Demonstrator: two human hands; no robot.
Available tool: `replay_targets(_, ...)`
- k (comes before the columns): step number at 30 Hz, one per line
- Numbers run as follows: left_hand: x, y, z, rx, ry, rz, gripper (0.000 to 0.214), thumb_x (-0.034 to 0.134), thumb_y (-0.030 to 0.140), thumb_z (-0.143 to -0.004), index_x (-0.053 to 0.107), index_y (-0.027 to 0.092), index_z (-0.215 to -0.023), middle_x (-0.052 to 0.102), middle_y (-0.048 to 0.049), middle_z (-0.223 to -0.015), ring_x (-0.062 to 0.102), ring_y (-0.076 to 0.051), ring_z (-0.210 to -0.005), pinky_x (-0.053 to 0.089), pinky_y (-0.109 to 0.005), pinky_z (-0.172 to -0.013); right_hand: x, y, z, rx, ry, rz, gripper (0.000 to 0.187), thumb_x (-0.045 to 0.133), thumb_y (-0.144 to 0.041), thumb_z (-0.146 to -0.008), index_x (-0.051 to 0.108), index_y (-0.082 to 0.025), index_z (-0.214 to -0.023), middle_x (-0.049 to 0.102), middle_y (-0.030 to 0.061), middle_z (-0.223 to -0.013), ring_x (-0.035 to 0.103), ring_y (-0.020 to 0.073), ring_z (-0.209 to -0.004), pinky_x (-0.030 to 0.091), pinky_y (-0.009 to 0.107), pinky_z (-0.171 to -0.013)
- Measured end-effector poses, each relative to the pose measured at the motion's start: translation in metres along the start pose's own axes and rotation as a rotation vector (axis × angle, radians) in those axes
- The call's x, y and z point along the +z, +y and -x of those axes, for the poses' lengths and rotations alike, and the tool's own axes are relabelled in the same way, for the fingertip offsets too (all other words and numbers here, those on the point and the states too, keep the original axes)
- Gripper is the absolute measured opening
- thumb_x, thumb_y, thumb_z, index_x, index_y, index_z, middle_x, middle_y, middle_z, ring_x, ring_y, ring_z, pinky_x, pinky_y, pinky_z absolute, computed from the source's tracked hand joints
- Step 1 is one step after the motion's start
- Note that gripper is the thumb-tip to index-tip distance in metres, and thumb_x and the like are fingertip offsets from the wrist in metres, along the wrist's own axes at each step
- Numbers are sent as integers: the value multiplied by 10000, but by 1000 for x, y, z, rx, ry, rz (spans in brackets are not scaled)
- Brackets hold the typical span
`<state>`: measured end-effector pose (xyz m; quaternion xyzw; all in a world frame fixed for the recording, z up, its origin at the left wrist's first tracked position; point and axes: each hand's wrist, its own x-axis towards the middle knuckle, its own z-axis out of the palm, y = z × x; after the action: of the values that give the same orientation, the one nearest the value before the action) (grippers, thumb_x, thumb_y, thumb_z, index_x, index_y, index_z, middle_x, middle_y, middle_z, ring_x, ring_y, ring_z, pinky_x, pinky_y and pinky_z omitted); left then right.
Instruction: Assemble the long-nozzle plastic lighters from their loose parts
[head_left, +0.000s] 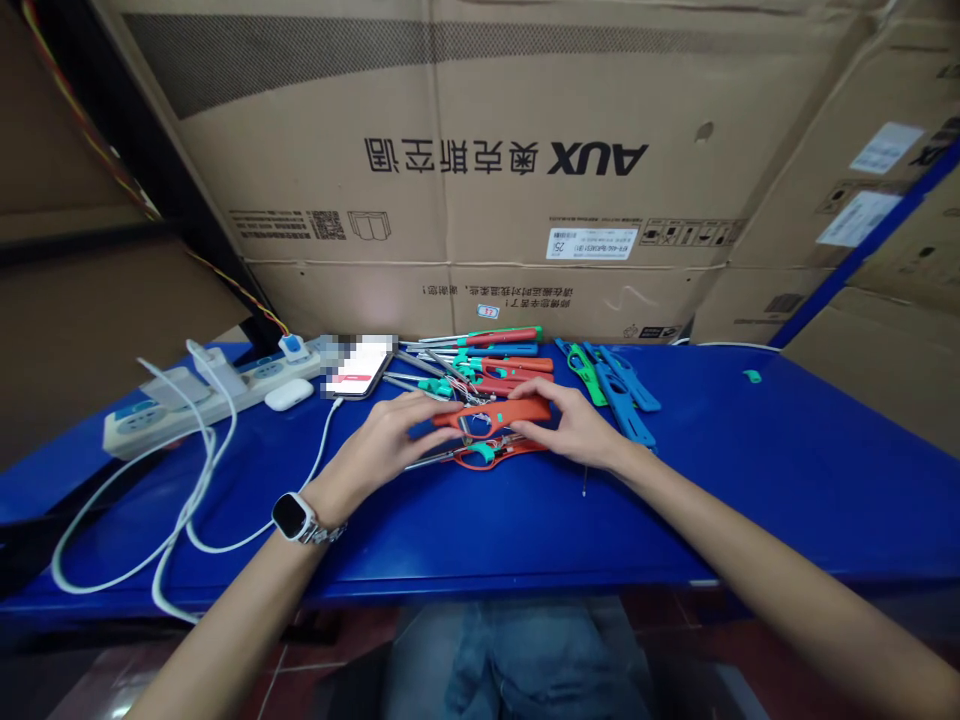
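Observation:
My left hand [394, 440] pinches the left end of an orange lighter casing [514, 411], and my right hand [574, 425] grips its right end. The casing is a long-nosed utility lighter's handle shell with a trigger opening. Just below it, on the table side nearer me, lies an opened orange lighter [457, 458] with a metal barrel, a green trigger and its inner parts showing. Whether the casing touches it, I cannot tell. Behind my hands is a pile of lighters [517, 365] with red, orange and blue handles, some with loose wires.
Blue and green casings [630, 400] lie right of the pile on the blue table [750, 480]. A phone [364, 365], a white earbud case [289, 394], a power strip [262, 375] and looping white cables [202, 470] occupy the left. A cardboard wall [480, 210] stands behind.

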<state>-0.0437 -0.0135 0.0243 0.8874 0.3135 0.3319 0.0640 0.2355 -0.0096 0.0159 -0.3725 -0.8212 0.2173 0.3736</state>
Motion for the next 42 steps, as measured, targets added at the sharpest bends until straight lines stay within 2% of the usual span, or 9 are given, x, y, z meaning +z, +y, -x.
replay_targets(5, -4, 6, 7, -126, -86, 53, 321, 605, 452, -927, 684, 195, -1102, 730, -59, -996, 680, -189, -892, 534, -300, -786, -4, 2, 6, -36, -75, 186, 311, 733, -349, -824, 661, -223, -1099, 718, 65, -1107, 641, 246, -1057, 424, 456, -988)
replay_targets(8, -2, 8, 12, -177, -185, 79, 258, 608, 414, -931, 698, 207, -1055, 730, -47, -996, 673, -189, -906, 527, -306, -807, -5, 6, 7, -95, -159, 184, 291, 730, -360, -835, 669, -217, -1080, 694, 75, -1110, 623, 236, -1065, 428, 447, -970)
replay_targets(12, 1, 9, 19, -175, -254, 69, 218, 585, 343, -950, 714, 206, -1059, 694, -70, -1052, 640, -201, -973, 506, -346, -901, -4, 4, 6, -81, -256, 223, 253, 722, -358, -843, 683, -223, -1053, 659, 71, -1113, 588, 236, -1078, 419, 439, -943)
replay_targets(19, 8, 2, 23, -191, -255, 70, 262, 549, 352, -968, 722, 214, -1108, 671, -79, -1014, 632, -188, -894, 515, -328, -853, -4, 5, 5, -14, -308, 276, 256, 709, -364, -856, 688, -232, -1075, 650, 61, -1084, 570, 238, -1060, 388, 440, -938)
replay_targets(25, 10, 2, 19, -206, -247, 105, 277, 555, 360, -964, 738, 206, -1105, 686, -83, -976, 641, -183, -851, 522, -314, -810, -6, 5, 3, 52, -324, 210, 250, 746, -339, -824, 711, -198, -1028, 654, 65, -1021, 592, 223, -981, 430, 395, -881)
replay_targets(31, 12, 2, 17, -208, -209, 160, 255, 591, 345, -944, 752, 199, -1078, 724, -89, -951, 653, -193, -843, 529, -323, -790, -7, 6, 1, 51, -324, 137, 245, 759, -330, -807, 728, -187, -1004, 658, 52, -966, 613, 193, -887, 480, 349, -803)
replay_targets(38, 14, 2, 16, -283, -213, 201, 208, 626, 322, -917, 766, 185, -987, 720, -81, -916, 654, -186, -812, 520, -316, -763, -7, 7, 4, 27, -316, 120, 290, 702, -395, -857, 722, -204, -1074, 650, 57, -997, 620, 189, -892, 494, 349, -816)
replay_targets(42, 11, 6, 15, -307, -233, 206, 198, 625, 316, -914, 758, 196, -1000, 715, -67, -911, 639, -176, -786, 506, -302, -729, -7, 7, 5, 34, -308, 97, 278, 710, -362, -852, 714, -197, -1075, 645, 58, -1001, 618, 187, -902, 495, 347, -823)
